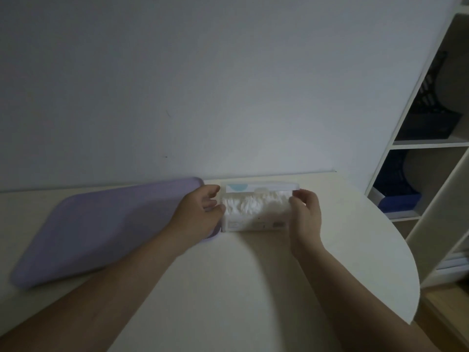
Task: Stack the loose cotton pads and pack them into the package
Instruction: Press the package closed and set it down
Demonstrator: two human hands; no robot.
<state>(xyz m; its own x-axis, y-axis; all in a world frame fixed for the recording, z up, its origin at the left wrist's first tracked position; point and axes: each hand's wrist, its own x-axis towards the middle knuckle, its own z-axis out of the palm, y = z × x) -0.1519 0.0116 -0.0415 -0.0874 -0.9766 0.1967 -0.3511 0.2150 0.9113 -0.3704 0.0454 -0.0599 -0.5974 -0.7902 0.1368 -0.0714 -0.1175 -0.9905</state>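
Observation:
A white package (253, 224) of cotton pads lies on the table near the wall, its top open. A row of white cotton pads (250, 203) shows inside it. My left hand (200, 212) is at the package's left end, fingers curled against its side. My right hand (304, 214) holds the right end, thumb and fingers pinching the package's upper edge. The flap with a pale blue mark (238, 187) stands behind the pads. No loose pads show on the table.
A lilac tray (101, 224) lies left of the package, under my left wrist. The cream table (253, 288) has a rounded right edge. A white shelf unit (431, 148) with dark blue file holders stands at the right. A bare wall is behind.

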